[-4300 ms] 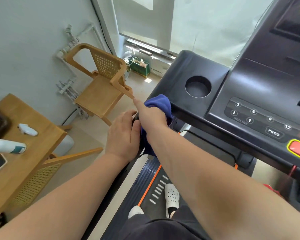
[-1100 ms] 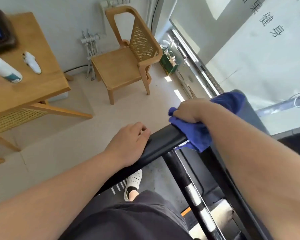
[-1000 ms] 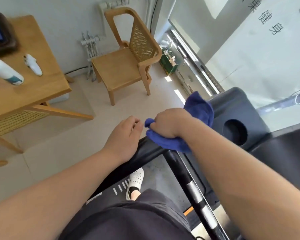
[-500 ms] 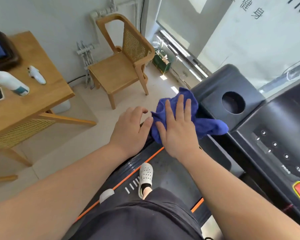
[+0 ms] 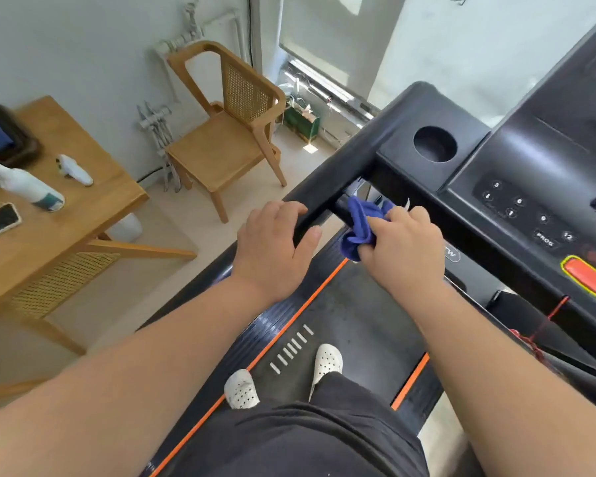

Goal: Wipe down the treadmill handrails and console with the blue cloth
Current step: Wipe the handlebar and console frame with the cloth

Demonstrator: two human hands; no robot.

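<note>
Wiping underway at the inner end of the left black padded handrail (image 5: 327, 187), judging by the grip. Right hand (image 5: 398, 247) closed around the bunched blue cloth (image 5: 362, 220), pressed just beside the rail. Left hand (image 5: 272, 249) curled over the rail, steadying. Next, probably: up onto the glossy black button console (image 5: 530, 187), barely touched.

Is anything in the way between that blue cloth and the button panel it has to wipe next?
Nothing visible does. The right hand holds the blue cloth beside the handrail; the console lies bare.
</note>
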